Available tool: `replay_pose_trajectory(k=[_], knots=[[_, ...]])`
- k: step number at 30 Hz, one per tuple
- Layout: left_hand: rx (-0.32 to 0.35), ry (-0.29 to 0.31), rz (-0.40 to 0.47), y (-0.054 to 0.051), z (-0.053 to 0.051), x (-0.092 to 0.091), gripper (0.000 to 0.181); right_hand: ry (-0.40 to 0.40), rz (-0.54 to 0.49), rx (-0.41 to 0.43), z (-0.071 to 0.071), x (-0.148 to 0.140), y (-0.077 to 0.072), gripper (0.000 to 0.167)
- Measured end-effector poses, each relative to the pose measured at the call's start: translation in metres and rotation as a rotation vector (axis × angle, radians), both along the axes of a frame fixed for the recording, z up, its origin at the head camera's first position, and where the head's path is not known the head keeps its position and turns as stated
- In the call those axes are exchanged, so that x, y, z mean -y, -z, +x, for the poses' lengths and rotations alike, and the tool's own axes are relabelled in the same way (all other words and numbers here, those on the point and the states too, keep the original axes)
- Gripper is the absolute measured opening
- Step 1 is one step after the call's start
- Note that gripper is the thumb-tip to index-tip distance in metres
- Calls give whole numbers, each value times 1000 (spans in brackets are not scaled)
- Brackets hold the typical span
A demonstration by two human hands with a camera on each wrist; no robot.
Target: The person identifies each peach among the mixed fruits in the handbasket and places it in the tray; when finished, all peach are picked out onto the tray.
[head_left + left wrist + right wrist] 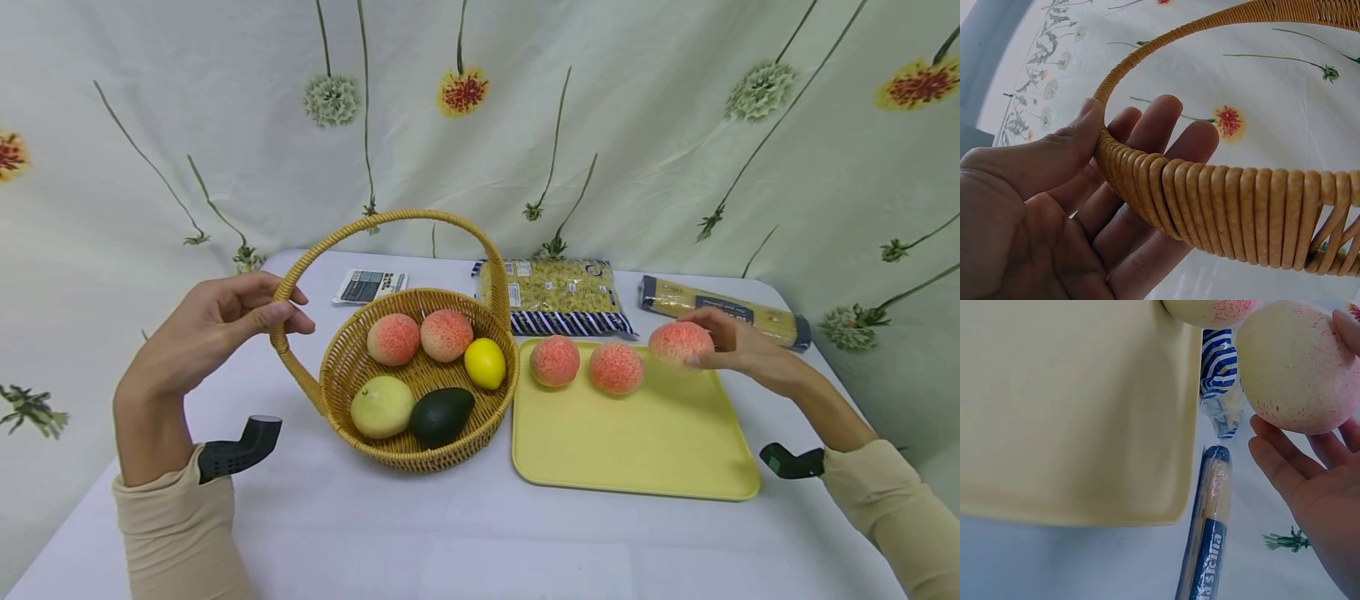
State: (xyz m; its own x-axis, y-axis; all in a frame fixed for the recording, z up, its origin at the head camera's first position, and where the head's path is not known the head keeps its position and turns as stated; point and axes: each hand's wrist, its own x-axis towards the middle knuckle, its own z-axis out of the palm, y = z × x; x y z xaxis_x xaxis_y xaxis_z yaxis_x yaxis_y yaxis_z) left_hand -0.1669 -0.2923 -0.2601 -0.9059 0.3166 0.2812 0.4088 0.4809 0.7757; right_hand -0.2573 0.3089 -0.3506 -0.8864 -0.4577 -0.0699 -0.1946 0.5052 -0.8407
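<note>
My left hand (217, 333) holds the handle (390, 217) of a wicker basket (420, 458) between thumb and fingers; in the left wrist view the hand (1085, 206) has its fingers behind the wrapped handle (1222, 206). The basket holds two peaches (446, 335), a yellow lemon (485, 364), a pale round fruit (382, 407) and a dark green avocado (442, 417). On the right, my right hand (742, 346) grips a peach (680, 343) over the back right of a yellow tray (630, 450). The right wrist view shows fingers (1285, 456) around that peach (1300, 369).
Two more peaches (555, 361) lie along the tray's back edge. Behind the tray are a bag of pasta (562, 292) and a long spaghetti pack (720, 308). A small flat packet (371, 286) lies behind the basket. A floral cloth (600, 125) hangs at the back.
</note>
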Motion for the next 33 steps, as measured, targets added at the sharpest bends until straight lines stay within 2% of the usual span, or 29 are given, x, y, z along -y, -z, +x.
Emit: replay_pose_trajectory(k=[8,14,20,33], knots=[[0,-2,1,0,0,0,14,4,17,-10,-2,-3,8,53],[3,0,2,1,0,0,14,4,15,15,-3,-4,11,54],[2,6,4,0,0,1,14,9,63,14,-4,-7,15,55],[11,-7,3,0,0,0,14,5,46,22,-7,-7,25,53]])
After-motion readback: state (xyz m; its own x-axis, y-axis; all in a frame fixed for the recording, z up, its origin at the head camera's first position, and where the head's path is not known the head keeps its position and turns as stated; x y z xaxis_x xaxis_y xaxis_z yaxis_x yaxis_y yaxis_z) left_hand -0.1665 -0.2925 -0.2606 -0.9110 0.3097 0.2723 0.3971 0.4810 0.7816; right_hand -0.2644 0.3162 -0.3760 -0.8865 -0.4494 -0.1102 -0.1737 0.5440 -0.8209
